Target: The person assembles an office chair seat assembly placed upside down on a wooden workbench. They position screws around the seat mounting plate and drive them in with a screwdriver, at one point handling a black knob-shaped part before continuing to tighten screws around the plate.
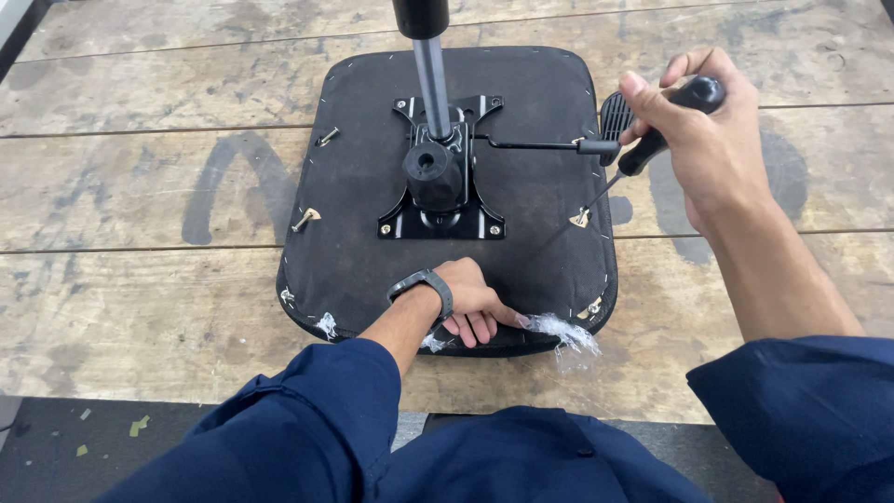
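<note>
Upturned seat cushion (pixel 372 186) is pinned at the tabletop's (pixel 121 307) near edge by the flat left hand (pixel 470 303); screwdriver (pixel 652 140) is gripped in the right hand (pixel 712 140).

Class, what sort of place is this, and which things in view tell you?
Probably a workshop: a worn, stained wooden workbench, an upturned chair seat with its metal mechanism, and a screwdriver in the right hand.

The gas-lift column (pixel 429 65) runs out past the top edge, so its upper end is lost. The left hand (pixel 468 300) curls over the seat base (pixel 354 251), its fingertips tucked out of sight. The screwdriver (pixel 643 149) tip is too small to make out.
</note>
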